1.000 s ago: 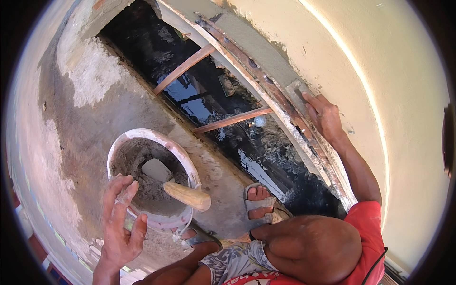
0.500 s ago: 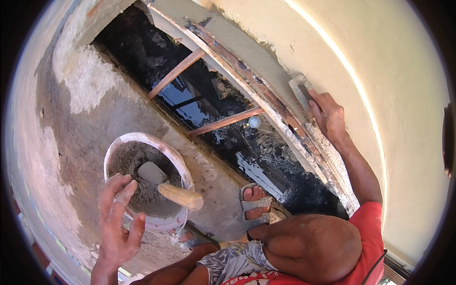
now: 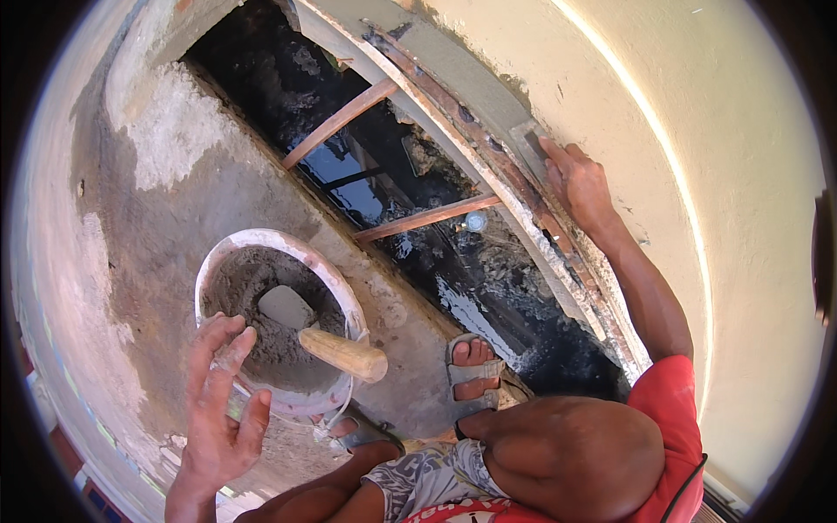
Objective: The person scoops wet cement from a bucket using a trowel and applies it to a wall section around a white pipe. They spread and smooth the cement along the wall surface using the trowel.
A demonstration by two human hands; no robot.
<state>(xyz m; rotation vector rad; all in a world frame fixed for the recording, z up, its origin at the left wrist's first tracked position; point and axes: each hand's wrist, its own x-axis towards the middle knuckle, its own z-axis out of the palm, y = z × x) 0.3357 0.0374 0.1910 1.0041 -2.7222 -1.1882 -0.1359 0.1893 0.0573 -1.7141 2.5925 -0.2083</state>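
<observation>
1 trowel, handle toward right

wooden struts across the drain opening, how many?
2. One strut spans the dark channel nearer the top; the other strut lies lower, toward the sandalled foot. More may be hidden beyond the frame.

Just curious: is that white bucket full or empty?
Partly full: grey mortar fills the bucket below its rim, and a wooden-handled trowel rests in it.

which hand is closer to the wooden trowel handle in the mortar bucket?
Left. The left hand is open, just left of the wooden trowel handle at the bucket rim, not touching it. The right hand is far off, pressing a float on the wall ledge.
</observation>
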